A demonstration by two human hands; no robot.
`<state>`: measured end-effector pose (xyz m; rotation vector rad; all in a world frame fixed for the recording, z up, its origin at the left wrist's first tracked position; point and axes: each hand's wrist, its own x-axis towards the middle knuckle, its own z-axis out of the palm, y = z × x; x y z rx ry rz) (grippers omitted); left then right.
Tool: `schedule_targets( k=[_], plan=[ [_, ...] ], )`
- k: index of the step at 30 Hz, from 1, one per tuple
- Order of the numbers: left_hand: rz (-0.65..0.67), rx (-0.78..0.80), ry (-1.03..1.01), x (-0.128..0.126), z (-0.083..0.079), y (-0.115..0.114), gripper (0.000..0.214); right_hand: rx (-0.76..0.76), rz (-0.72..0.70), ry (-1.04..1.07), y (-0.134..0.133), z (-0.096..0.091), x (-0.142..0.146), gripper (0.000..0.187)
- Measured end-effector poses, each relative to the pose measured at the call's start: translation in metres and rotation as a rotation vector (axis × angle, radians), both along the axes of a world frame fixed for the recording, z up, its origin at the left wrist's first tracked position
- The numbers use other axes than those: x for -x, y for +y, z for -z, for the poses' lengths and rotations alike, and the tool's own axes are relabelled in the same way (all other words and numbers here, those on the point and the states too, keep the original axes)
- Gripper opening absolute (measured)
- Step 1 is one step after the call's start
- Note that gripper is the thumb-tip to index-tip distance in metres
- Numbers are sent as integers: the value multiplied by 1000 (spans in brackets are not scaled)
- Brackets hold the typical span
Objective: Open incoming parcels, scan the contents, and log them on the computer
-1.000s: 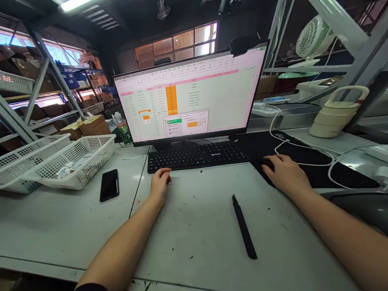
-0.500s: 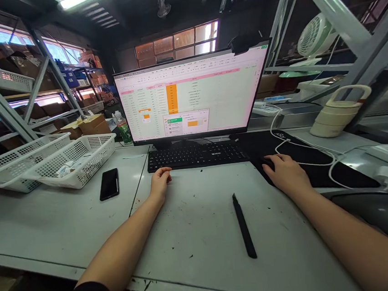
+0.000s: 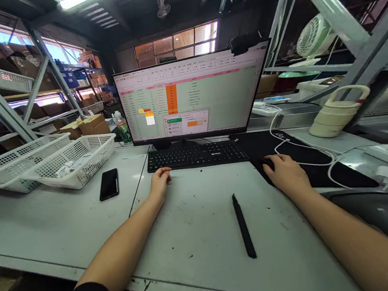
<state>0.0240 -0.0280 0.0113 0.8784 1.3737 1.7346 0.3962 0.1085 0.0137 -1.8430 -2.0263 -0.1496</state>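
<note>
My right hand (image 3: 286, 173) lies curled over a dark computer mouse (image 3: 267, 162) on a black mouse mat (image 3: 320, 170); only the mouse's front shows. My left hand (image 3: 159, 181) rests on the grey table (image 3: 50, 223) just in front of the black keyboard (image 3: 197, 155), fingers curled under with nothing in them. A monitor (image 3: 192, 97) behind the keyboard shows a spreadsheet with a small window over it. A black pen (image 3: 244, 226) lies on the table between my forearms.
A black phone (image 3: 109, 184) lies left of the keyboard. White mesh baskets (image 3: 75, 161) stand at the left, a green-labelled bottle (image 3: 123, 129) beside the monitor. White cables (image 3: 304, 153) cross the mat. A cream handled container (image 3: 338, 113) and a fan (image 3: 314, 38) are at the right, metal shelving on both sides.
The spreadsheet on the monitor has dimmed to grey-green and a small note box has appeared at its left. Neither hand has visibly moved.
</note>
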Motion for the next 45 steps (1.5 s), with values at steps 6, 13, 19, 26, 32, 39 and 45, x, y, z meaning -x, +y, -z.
schedule_targets(
  k=[6, 13, 19, 26, 32, 39, 45],
  plan=[
    [-7, -7, -1, 0, 2, 1, 17, -35, -4, -18, 1, 4, -2, 48],
    [-8, -7, 4, 0, 1, 0, 19, -72, 26, -3, 6, 10, -5, 48],
    [-3, -7, 13, 1, 2, 0, 21, -143, 36, 27, 13, 19, -10, 43],
    [-3, -6, 19, 2, 4, 1, 24, -153, 50, 34, 16, 21, -12, 42],
    [-13, -11, 14, 2, 5, 2, 24, -133, 49, 24, 12, 18, -10, 41],
    [-20, -16, 20, 2, 7, 2, 26, -128, 64, 23, 9, 16, -9, 40],
    [-16, -11, 27, 2, 6, 2, 31, -170, 66, 28, 14, 22, -12, 38]
  ],
)
